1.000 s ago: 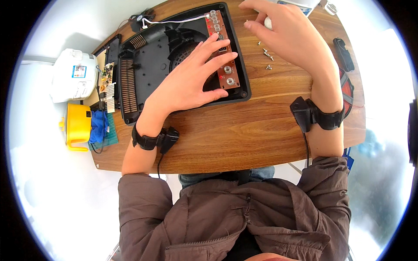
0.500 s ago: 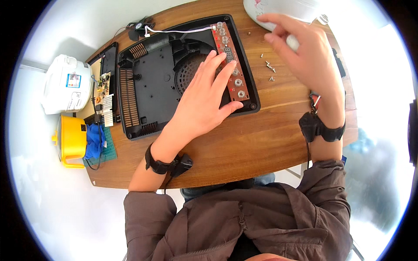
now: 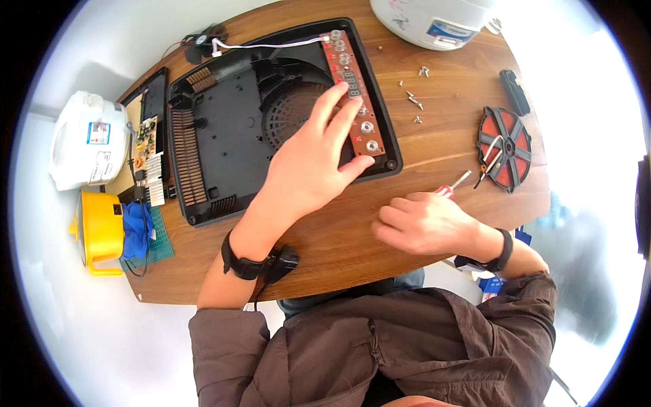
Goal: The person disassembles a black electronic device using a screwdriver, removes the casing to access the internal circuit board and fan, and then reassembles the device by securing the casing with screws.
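My left hand [image 3: 305, 166] is open, fingers spread, with its fingertips resting on a long reddish-brown circuit board [image 3: 367, 127] and its thumb near the board's lower end. The board has a digit display and several round buttons. It lies along the right side of a shallow black plastic housing [image 3: 227, 146] with a round vent grille, partly covered by my hand. To the right of the housing, my right hand [image 3: 424, 224] is closed around a screwdriver [image 3: 444, 191] with a red handle. The metal blade points up and right; most of the handle is hidden in my fist.
Several small screws [image 3: 415, 100] lie loose right of the housing. A round coil with black spokes [image 3: 505, 149] and a black block [image 3: 515, 92] sit farther right. A white pot [image 3: 407, 24] stands at the back; a white appliance [image 3: 88, 139] and yellow pot [image 3: 102, 224] are left.
My right hand has come down from the back right of the table toward the near edge, and a screwdriver now shows in it. My left hand stays on the circuit board.
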`<state>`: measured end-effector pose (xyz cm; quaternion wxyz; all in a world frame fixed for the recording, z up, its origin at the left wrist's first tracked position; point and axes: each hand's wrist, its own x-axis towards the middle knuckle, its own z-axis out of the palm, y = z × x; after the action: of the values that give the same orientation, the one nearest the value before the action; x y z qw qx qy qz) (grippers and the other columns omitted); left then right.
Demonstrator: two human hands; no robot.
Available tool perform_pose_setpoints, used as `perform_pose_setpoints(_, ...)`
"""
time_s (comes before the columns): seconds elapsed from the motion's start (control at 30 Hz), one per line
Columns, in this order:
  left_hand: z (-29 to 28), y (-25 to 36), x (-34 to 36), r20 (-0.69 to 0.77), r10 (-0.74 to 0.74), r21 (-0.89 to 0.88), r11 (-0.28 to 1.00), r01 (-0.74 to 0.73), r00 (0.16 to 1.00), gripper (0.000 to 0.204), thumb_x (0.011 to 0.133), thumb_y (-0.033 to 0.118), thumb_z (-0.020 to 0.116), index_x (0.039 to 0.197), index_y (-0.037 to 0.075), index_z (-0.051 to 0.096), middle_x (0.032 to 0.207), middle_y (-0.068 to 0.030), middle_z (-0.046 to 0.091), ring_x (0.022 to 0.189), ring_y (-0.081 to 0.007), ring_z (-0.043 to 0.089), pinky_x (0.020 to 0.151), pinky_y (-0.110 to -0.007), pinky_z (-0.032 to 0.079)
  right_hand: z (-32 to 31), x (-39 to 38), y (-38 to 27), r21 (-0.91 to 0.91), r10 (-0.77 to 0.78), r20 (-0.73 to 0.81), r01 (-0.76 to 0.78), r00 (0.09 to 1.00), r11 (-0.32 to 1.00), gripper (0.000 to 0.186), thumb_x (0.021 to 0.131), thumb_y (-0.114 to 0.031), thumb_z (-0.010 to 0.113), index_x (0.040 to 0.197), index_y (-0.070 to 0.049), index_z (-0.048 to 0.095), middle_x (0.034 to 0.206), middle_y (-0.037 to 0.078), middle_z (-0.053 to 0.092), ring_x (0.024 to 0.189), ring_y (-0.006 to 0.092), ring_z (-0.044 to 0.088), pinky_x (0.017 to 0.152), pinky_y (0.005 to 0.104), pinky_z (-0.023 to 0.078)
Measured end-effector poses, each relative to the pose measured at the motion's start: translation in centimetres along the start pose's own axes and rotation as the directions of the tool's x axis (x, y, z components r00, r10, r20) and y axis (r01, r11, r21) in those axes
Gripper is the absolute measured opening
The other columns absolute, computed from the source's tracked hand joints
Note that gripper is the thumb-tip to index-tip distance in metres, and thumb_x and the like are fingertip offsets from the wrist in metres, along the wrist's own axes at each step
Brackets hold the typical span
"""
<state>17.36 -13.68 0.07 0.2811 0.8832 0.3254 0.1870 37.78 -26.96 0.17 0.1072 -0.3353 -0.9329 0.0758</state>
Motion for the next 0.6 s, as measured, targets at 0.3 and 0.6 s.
perform_pose_setpoints(0.3, -0.4, 0.2, 0.3, 0.019, -0.04, -0.046, 0.998, 0.041, 0.999, 0.076, 0.081, 0.021, 0.084, 0.148, 0.014, 0.05, 0.16, -0.0077, 0.04, 0.134, -0.0379, 0.055, 0.105, -0.046, 0.053, 2.7, 2.4, 0.7, -0.004, -0.085, -0.088, 0.085, 0.992, 0.996, 0.026, 0.081, -0.018, 0.065, 0.106, -0.009, 0.065, 0.091, 0.003, 0.054, 0.083, 0.0172, 0.059, 0.066, 0.0316, 0.047)
perform_pose_setpoints(0.6, -0.6, 0.0, 0.3, 0.012, -0.016, -0.024, 1.0, 0.017, 1.0, 0.075, 0.082, 0.025, 0.084, 0.148, 0.013, 0.05, 0.159, -0.0086, 0.041, 0.126, -0.0368, 0.061, 0.1, -0.045, 0.055, 3.0, 2.6, 1.7, 0.1, -0.074, -0.169, 0.092, 0.983, 0.991, 0.034, 0.083, -0.034, 0.077, 0.105, -0.011, 0.064, 0.092, 0.003, 0.053, 0.085, 0.0195, 0.059, 0.073, 0.033, 0.051)
